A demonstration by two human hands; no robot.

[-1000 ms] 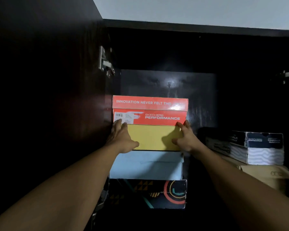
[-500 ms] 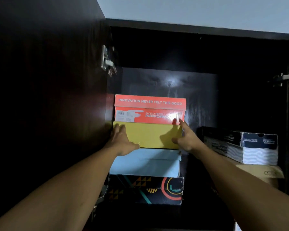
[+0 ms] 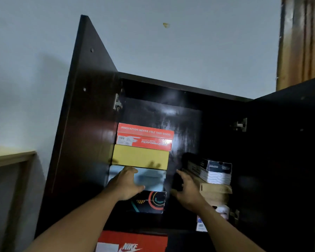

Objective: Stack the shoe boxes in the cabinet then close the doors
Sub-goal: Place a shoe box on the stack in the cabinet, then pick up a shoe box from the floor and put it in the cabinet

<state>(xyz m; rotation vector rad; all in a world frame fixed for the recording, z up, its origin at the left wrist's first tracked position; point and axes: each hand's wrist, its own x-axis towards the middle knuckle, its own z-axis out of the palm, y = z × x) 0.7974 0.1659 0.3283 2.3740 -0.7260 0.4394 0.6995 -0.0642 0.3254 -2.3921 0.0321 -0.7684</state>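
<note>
A dark cabinet (image 3: 180,86) stands with both doors swung wide. Inside on the left is a stack: a red Skechers box (image 3: 145,136) on top, a yellow box (image 3: 140,156), a light blue box (image 3: 153,179) and a black patterned box (image 3: 151,202) at the bottom. My left hand (image 3: 126,184) hovers in front of the light blue box with relaxed fingers, holding nothing. My right hand (image 3: 186,190) is spread in the gap between the two stacks, empty. On the right sits a second stack with a navy and white box (image 3: 213,171) over a brown box (image 3: 215,192).
The left door (image 3: 80,124) and right door (image 3: 284,160) jut toward me on either side. A red Nike box (image 3: 133,241) lies on the shelf below. A wooden frame (image 3: 9,157) is at the far left, wooden panelling (image 3: 302,39) at the upper right.
Both hands have come off the yellow box and drawn back and down. The view has pulled away from the cabinet, so both doors and the wall above now show.
</note>
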